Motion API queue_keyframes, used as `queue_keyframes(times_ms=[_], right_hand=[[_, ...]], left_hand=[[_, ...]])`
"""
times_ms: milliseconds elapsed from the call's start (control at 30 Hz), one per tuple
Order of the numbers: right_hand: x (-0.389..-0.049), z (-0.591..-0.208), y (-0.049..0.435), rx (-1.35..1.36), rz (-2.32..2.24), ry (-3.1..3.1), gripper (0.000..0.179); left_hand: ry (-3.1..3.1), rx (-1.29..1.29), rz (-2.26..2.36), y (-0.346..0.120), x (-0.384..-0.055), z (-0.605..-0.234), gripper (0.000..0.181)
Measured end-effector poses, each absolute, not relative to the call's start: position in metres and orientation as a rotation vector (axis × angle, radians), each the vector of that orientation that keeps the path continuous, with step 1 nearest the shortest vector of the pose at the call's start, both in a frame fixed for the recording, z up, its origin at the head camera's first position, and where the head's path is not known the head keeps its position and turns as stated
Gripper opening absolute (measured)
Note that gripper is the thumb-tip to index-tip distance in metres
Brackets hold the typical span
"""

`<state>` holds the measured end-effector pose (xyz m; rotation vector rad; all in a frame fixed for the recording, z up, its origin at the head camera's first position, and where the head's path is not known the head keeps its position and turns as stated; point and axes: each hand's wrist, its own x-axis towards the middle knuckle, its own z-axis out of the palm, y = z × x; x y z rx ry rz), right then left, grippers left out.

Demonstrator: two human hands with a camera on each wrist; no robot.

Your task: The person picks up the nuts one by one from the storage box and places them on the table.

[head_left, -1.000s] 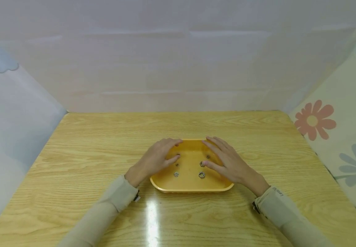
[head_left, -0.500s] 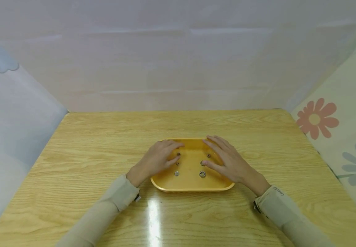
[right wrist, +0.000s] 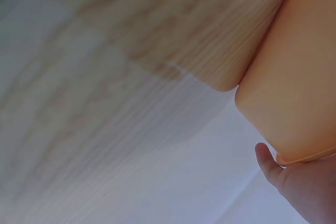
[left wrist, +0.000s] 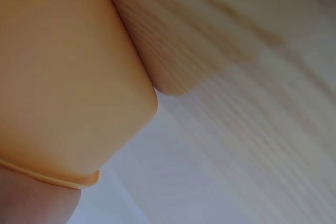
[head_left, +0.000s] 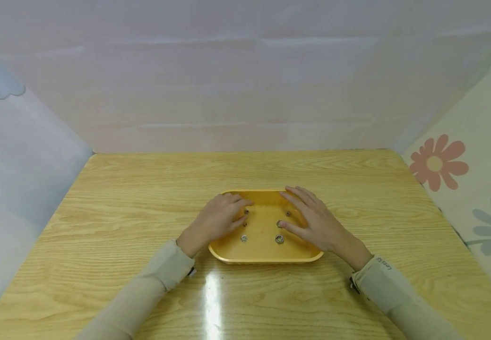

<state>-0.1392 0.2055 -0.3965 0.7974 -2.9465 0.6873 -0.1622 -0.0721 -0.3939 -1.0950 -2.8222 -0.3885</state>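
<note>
A yellow plastic tray [head_left: 262, 259] lies on the wooden table in the head view. On its floor sit several metal nuts in two rough columns, among them a larger nut [head_left: 279, 239] at the front right and a smaller nut [head_left: 244, 238] at the front left. My left hand [head_left: 215, 217] rests over the tray's left rim, its fingers relaxed and reaching inside. Over the right rim lies my right hand [head_left: 315, 219], fingers extended, with the thumb tip overlapping another nut [head_left: 279, 224]. Both wrist views show the tray's outer wall [left wrist: 79, 77] with a hand at the rim.
The wooden table [head_left: 143, 189] extends around the tray. A pale wall covering [head_left: 245, 94] rises behind its far edge, and a flower-printed panel [head_left: 483, 189] stands along the right side. Another pale panel [head_left: 24, 156] borders the left.
My left hand's fingertips have dropped slightly toward the tray's inside. The right hand stays nearly where it was on the rim, and the nuts keep their layout.
</note>
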Motion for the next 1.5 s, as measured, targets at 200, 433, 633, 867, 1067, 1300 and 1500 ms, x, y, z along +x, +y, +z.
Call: queue_keyframes(times_ms=[200,433,633,867,1067,1300,1500], right_hand=[[-0.1395,-0.3954,0.2050,0.799,0.690,-2.956,0.074],[-0.1392,-0.3950,0.2051,0.794,0.685,-2.957,0.075],[-0.1387,-0.3956,0.2048,0.792,0.693,-2.945,0.076],[-0.1377,-0.3947,0.2047,0.790,0.687,-2.940,0.077],[-0.1386,-0.3961,0.2044,0.797,0.678,-2.920,0.077],[-0.1391,-0.3965,0.2039,0.797,0.682,-2.923,0.077],[-0.1392,-0.3965,0.2039,0.789,0.685,-2.931,0.077]], left_hand=[[-2.886,-1.077,-0.320,-0.0708,-0.1627,-0.3926,0.037],[-2.913,-1.080,-0.238,-0.0687,-0.1625,-0.3913,0.036],[-2.891,-1.095,-0.154,-0.0682,-0.1610,-0.3915,0.036],[-2.866,-1.095,-0.100,-0.0678,-0.1603,-0.3930,0.031],[-2.873,-1.087,-0.052,-0.0669,-0.1605,-0.3943,0.030],[-2.843,-1.100,0.009,-0.0674,-0.1595,-0.3936,0.025],[-2.823,-1.114,0.032,-0.0681,-0.1590,-0.3936,0.024]])
